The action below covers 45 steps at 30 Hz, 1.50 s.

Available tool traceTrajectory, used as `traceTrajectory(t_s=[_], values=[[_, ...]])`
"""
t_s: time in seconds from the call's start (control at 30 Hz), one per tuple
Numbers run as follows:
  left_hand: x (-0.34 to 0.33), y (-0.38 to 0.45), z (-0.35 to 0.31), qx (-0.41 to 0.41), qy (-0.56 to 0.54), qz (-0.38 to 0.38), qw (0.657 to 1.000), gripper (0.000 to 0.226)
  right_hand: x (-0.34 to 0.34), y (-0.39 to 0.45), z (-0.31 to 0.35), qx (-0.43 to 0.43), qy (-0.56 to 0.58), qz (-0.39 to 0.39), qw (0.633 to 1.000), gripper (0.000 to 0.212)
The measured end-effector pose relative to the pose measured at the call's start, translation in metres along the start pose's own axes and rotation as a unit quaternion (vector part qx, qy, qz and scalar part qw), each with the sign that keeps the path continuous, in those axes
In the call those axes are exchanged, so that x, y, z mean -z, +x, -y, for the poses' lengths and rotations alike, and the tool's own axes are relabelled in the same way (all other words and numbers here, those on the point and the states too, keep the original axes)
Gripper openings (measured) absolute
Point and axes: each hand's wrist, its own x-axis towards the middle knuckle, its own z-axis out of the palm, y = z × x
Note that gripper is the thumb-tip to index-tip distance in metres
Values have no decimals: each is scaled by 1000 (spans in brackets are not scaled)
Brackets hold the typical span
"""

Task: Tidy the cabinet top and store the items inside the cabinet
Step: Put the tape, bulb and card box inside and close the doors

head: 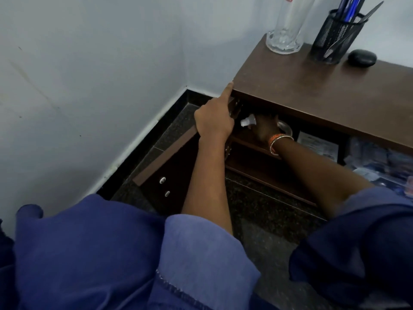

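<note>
Clear bottle in right hand inside cabinet, left hand gripping door

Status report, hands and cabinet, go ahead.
Left hand holds cabinet door open. Right hand inside on small bottle. Glass, pen holder still on top.

- Soft, even light is falling across the pale wall, giving it a cool bluish cast.
- The cabinet top is catching a dull sheen, with no hard glare.
- The cabinet interior is sitting in deep shadow, hiding detail.
- The right hand is lying dim and slightly blurred inside that shadow.
- Wide-angle distortion is bending straight lines toward the frame edges.
- The items at the right edge are smearing out of focus.
</note>
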Motion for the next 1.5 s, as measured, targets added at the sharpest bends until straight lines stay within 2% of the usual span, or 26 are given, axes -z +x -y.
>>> traceTrajectory(t_s=[0.07,0.13,0.2,0.3,0.53,0.87,1.3,1.5], values=[[-1,0,0,-2,9,-3,1000,81,5,8,-2,8,27,64,998,25],[-3,-1,0,-7,23,-11,1000,83,7,12,-3,6,75,110,991,32],[-6,0,-1,-12,31,-16,999,84,4,21,-7,-12,112,112,987,41],[-9,1,-2,-15,36,-19,999,85,-5,37,-14,-41,117,120,985,28],[-9,2,-3,-18,43,-22,999,88,7,28,4,-53,95,115,987,18],[-9,1,-3,-17,41,-22,999,89,17,17,13,-45,82,111,989,26],[-11,1,-2,-11,48,-19,999,89,43,-12,24,-59,155,102,981,35],[-11,2,-3,-6,54,-14,998,90,47,-11,28,-85,170,142,971,33]])
